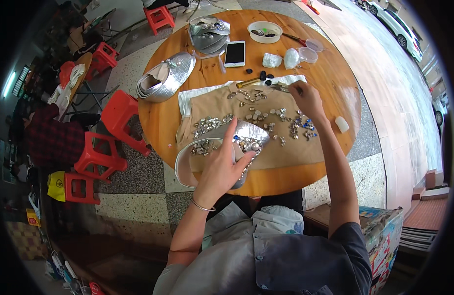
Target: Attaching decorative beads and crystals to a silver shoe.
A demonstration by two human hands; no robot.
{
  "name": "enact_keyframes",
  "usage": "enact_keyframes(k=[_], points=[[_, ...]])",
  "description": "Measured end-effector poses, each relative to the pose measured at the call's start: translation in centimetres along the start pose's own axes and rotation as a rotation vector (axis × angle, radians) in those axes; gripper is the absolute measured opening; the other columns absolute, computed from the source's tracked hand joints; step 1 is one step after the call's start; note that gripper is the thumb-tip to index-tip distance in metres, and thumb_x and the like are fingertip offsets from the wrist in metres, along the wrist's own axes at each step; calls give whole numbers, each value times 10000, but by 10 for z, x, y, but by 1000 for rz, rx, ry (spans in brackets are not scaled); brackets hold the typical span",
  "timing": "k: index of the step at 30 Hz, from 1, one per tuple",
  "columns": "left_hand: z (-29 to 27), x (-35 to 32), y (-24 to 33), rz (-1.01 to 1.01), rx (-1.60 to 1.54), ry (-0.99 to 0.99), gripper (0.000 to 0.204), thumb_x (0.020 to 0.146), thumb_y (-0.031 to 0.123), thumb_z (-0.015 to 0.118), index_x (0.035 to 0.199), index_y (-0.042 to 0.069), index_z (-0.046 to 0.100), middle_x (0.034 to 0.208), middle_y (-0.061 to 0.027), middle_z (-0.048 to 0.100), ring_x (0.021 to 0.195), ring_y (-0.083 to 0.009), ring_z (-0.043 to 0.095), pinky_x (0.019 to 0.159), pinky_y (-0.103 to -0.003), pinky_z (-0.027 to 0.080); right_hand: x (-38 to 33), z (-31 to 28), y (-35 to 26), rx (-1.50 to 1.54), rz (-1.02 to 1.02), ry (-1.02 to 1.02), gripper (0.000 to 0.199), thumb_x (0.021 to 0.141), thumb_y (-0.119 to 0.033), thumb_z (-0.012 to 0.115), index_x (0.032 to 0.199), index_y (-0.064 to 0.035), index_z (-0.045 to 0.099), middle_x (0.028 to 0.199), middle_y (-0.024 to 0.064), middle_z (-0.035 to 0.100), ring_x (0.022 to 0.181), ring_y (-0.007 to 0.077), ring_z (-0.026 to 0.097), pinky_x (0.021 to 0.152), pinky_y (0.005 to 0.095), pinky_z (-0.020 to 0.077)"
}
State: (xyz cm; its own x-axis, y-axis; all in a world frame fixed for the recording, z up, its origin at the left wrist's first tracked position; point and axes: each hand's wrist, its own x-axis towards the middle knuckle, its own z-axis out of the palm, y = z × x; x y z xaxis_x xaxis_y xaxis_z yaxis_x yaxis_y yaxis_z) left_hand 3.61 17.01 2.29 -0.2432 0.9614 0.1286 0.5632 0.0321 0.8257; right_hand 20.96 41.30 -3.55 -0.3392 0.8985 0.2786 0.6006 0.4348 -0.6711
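A silver cap (pixel 255 132) set with clear, silver and a few blue rhinestones lies on its side near the table's front edge, its pale lined opening facing left. My left hand (pixel 218 169) lies over it, index finger and thumb stretched apart beside the stones; its other fingers are hidden. Farther back on the right, my right hand (pixel 308 98) is closed in a pinch. A small dark spot shows at its fingertips, but what it holds I cannot make out. Next to them is a slim grey metal tool (pixel 280 87). Loose rhinestones (pixel 207 125) lie in groups on a tan cloth (pixel 286 155).
Two more silver caps (pixel 180 69) (pixel 210 44) stand at the back left of the round wooden table (pixel 266 182). Behind the cloth are a phone (pixel 235 54), a white bowl (pixel 264 30), white lumps (pixel 272 60) and black pieces (pixel 263 75). Red stools (pixel 121 118) stand left.
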Motion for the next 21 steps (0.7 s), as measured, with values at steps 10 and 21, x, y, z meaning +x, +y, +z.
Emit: enact_keyframes(k=[10,21], points=[[-27,5,-7,14,571,238,555,747,217,699,1224,39,479,821,-150,626,725,-232,627,609,-322,496,74,53,-8,-187,16,-32,271,793,-314,586,836,-55,654,723,136,637,702,298,617,633,383,468],[3,8,-3,-51,-404,52,217,828,75,616,1035,13,592,924,-64,610,793,-135,602,649,-236,508,63,58,-17,-125,-73,32,167,748,-218,653,803,-61,654,674,87,603,622,234,601,581,335,459]])
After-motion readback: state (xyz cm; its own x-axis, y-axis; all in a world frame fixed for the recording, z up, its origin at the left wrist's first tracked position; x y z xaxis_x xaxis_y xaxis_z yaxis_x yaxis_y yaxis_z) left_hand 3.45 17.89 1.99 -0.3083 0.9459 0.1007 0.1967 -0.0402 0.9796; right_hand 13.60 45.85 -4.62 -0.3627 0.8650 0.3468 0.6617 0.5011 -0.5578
